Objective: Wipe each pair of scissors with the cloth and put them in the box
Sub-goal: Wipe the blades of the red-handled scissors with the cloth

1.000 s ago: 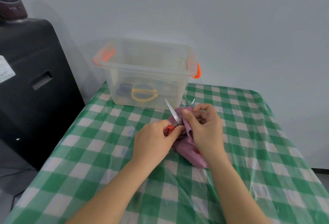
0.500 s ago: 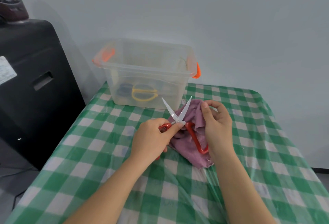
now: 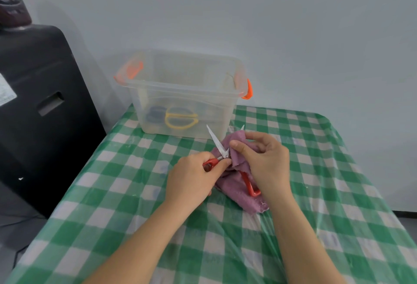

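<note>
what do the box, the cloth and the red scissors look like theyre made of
Box: clear, slightly frosted plastic; scissors inside show through its wall.
Cloth: soft purple woven fabric, matte, with frayed edges.
Red scissors: shiny blades, probably steel; glossy red handles, likely plastic.

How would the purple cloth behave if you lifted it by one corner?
The purple cloth would probably hang limp: it already folds and bunches around a blade of the red-handled scissors under the right hand. It looks light, lying crumpled on the green checked tablecloth. Its frayed edge suggests that threads could snag.
</note>
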